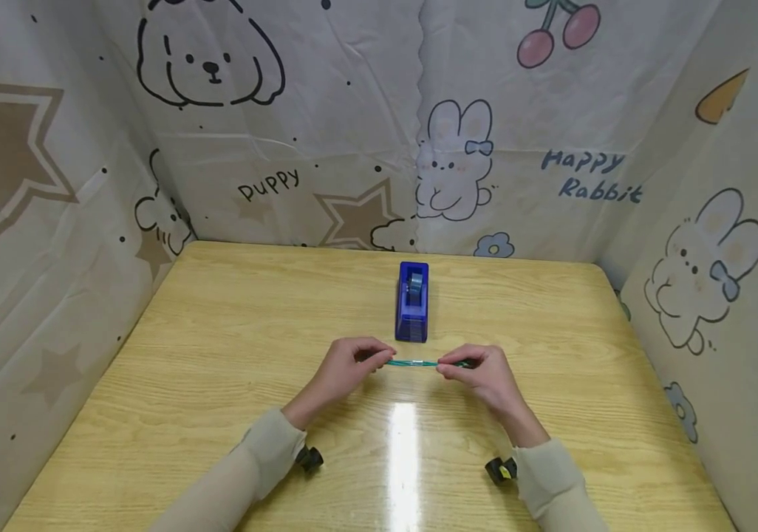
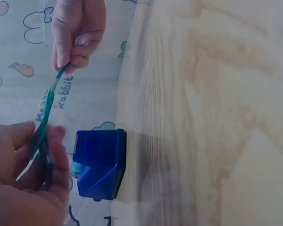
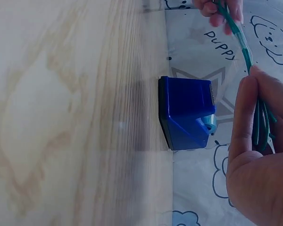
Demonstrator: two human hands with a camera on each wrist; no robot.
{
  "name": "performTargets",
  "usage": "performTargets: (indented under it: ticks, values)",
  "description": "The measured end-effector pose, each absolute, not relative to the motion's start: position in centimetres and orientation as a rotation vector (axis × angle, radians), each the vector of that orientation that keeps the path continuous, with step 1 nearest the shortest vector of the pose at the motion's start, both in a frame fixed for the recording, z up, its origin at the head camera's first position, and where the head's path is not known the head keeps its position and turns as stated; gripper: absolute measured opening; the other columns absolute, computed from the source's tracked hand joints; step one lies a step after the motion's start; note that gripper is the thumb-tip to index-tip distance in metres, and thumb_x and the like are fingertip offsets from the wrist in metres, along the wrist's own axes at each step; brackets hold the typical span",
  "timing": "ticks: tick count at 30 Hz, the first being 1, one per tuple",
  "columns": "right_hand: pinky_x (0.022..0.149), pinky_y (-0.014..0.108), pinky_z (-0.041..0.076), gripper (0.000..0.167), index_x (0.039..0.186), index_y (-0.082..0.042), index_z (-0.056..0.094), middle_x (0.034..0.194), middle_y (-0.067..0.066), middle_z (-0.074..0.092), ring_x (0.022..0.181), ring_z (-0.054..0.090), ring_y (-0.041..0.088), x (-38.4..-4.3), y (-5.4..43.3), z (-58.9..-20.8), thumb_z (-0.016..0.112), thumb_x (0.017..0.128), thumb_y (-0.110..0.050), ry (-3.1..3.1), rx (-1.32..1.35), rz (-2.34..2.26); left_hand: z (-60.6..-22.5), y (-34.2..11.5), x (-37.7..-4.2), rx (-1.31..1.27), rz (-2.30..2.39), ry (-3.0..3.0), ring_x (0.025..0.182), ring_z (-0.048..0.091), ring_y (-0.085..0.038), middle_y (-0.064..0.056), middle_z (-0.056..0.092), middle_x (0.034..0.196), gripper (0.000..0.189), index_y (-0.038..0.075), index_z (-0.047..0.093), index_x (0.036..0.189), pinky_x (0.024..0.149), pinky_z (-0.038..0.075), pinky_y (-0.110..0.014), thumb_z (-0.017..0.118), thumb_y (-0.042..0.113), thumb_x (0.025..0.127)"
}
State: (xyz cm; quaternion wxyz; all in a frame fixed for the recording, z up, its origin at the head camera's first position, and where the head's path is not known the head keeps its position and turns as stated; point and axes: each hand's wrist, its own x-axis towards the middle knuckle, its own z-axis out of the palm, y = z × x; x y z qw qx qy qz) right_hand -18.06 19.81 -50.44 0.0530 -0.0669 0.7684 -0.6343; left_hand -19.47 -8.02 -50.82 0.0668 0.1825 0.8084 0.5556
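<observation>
A thin bundle of green cord or wire (image 1: 402, 363) is stretched level between two hands above the table. Clear tape (image 1: 417, 363) wraps its middle. My left hand (image 1: 351, 366) pinches one end between thumb and fingers; in the left wrist view, loose green strands (image 2: 41, 146) lie inside its curled fingers. At the other end, my right hand (image 1: 487, 375) pinches the bundle, and looped strands (image 3: 259, 125) pass behind its thumb in the right wrist view. Just beyond both hands stands a blue tape dispenser (image 1: 412, 325) with a roll of tape (image 1: 414, 287) in it.
The wooden table (image 1: 272, 295) reaches back to a patterned cloth wall (image 1: 366, 148), with more cloth at the left and right sides. A bright reflection lies on the tabletop between the forearms. Small black devices (image 1: 501, 471) sit at the wrists.
</observation>
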Motion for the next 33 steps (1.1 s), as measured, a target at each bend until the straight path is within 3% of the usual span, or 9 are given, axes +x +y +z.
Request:
performTargets:
  ticks: [5,8,14,19,23,27,33]
  values:
    - [0.072,0.025,0.059,0.016,0.095,0.003,0.080,0.092,0.002,0.077,0.087,0.070,0.016,-18.13,19.80,-50.26,0.086,0.083,-0.007,2.385,-0.226,-1.892,-50.69,-8.06,-19.79,0.569,1.650,2.370,0.083,0.068,-0.039,-0.018,0.074,0.094,0.016,0.011,0.080,0.101,0.069,0.058,-0.033,0.071,0.024,0.100]
    - [0.074,0.024,0.059,0.016,0.095,0.003,0.080,0.094,0.001,0.077,0.088,0.070,0.015,-18.16,19.76,-50.29,0.086,0.084,-0.007,2.404,-0.236,-1.891,-50.76,-7.96,-19.85,0.579,1.673,2.357,0.080,0.069,-0.035,-0.015,0.075,0.095,0.012,0.010,0.079,0.101,0.069,0.060,-0.037,0.073,0.019,0.098]
    - [0.075,0.032,0.062,0.024,0.106,0.007,0.075,0.095,0.016,0.075,0.078,0.070,0.012,-18.48,19.61,-50.48,0.075,0.096,-0.015,2.346,-0.171,-1.881,-50.61,-7.71,-19.79,0.588,1.714,2.416,0.075,0.065,-0.021,-0.008,0.075,0.092,0.009,0.008,0.081,0.100,0.061,0.051,-0.021,0.076,0.013,0.095]
    - [0.070,0.028,0.062,0.027,0.109,0.015,0.071,0.089,0.015,0.075,0.070,0.069,0.010,-18.82,19.75,-50.46,0.065,0.103,-0.011,2.224,-0.132,-1.807,-51.00,-7.85,-19.94,0.691,1.726,2.474,0.081,0.066,-0.010,0.000,0.076,0.094,0.008,0.014,0.083,0.099,0.069,0.055,-0.024,0.078,0.013,0.094]
    - [0.068,0.028,0.061,0.024,0.108,0.015,0.072,0.085,0.016,0.075,0.069,0.068,0.009,-18.92,19.91,-50.48,0.070,0.099,-0.008,2.217,-0.129,-1.792,-51.27,-7.81,-19.93,0.710,1.744,2.486,0.088,0.068,-0.009,0.001,0.076,0.096,0.009,0.015,0.083,0.099,0.075,0.058,-0.025,0.079,0.012,0.092]
    - [0.074,0.033,0.063,0.022,0.108,0.011,0.075,0.093,0.022,0.076,0.073,0.071,0.011,-18.97,19.95,-50.52,0.074,0.096,-0.007,2.223,-0.119,-1.821,-51.34,-7.78,-19.91,0.628,1.759,2.452,0.085,0.069,-0.014,-0.001,0.076,0.099,0.010,0.014,0.082,0.103,0.070,0.058,-0.027,0.078,0.017,0.094]
    - [0.078,0.037,0.063,0.021,0.107,0.008,0.076,0.094,0.015,0.077,0.074,0.072,0.011,-19.02,20.11,-50.61,0.077,0.093,-0.008,2.274,-0.156,-1.824,-51.27,-7.77,-20.03,0.482,1.830,2.325,0.082,0.072,-0.029,-0.015,0.075,0.095,0.014,0.009,0.079,0.104,0.075,0.061,-0.047,0.072,0.021,0.099]
